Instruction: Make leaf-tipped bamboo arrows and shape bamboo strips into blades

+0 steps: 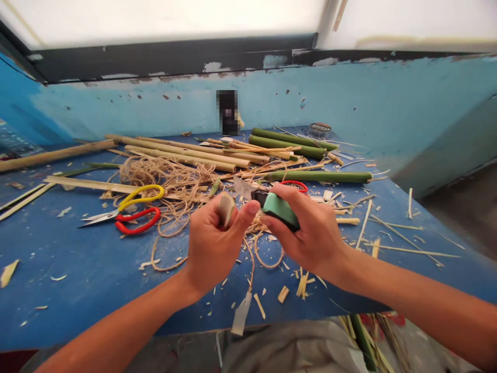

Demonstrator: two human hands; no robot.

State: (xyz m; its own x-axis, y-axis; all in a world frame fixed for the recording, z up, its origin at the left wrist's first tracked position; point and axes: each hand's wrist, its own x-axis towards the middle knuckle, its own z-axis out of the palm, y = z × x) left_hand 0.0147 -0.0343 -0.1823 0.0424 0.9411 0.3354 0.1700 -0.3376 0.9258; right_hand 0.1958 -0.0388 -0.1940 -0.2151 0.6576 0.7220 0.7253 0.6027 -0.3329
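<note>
My left hand [215, 243] is closed around a short pale piece of bamboo [226, 210], whose rounded end shows above the curled fingers. Just to the right, my right hand [310, 228] grips a knife by its green and black handle [280, 210]. The knife's blade [243, 188] points up and left, above my left thumb. The two hands are close together over the blue table [116, 290]. My fingers hide the lower part of the bamboo piece.
Scissors [135, 210] with yellow and red handles lie left beside tangled twine [166, 178]. Pale bamboo poles [186, 153] and green stalks [322, 176] lie behind. Shavings are scattered around. A clear round container [319, 129] stands near the blue wall [155, 103].
</note>
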